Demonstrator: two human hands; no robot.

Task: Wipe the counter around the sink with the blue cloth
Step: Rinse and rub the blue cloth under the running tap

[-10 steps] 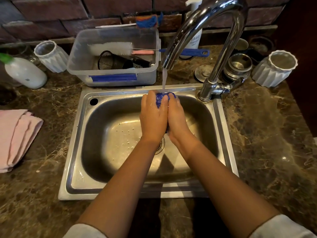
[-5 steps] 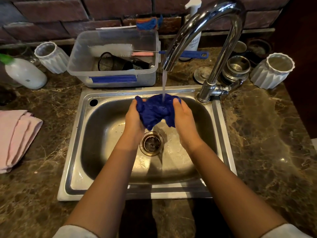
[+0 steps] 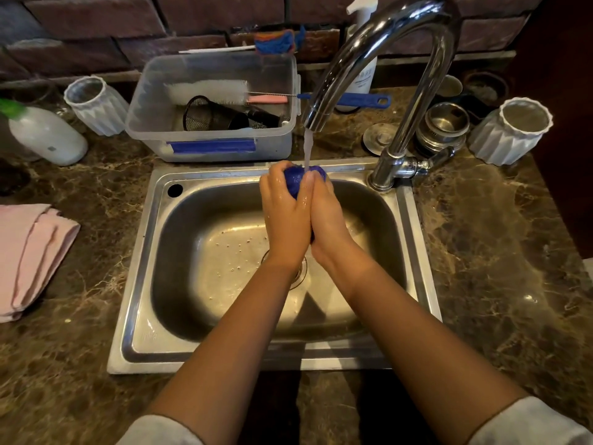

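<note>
The blue cloth is bunched into a wet ball and pressed between both palms over the steel sink. My left hand and my right hand are clasped together around it, so only its top shows. Water runs from the chrome tap straight onto the cloth. Dark marble counter surrounds the sink on all sides.
A clear plastic tub with brushes and a mesh cup stands behind the sink. White ribbed cups, a white bottle, steel strainer parts and a soap pump line the back. Folded pink cloth lies left.
Half a second ago the cloth hung spread open between my parted hands. Now both hands have closed together and squeezed it into a ball under the stream.
</note>
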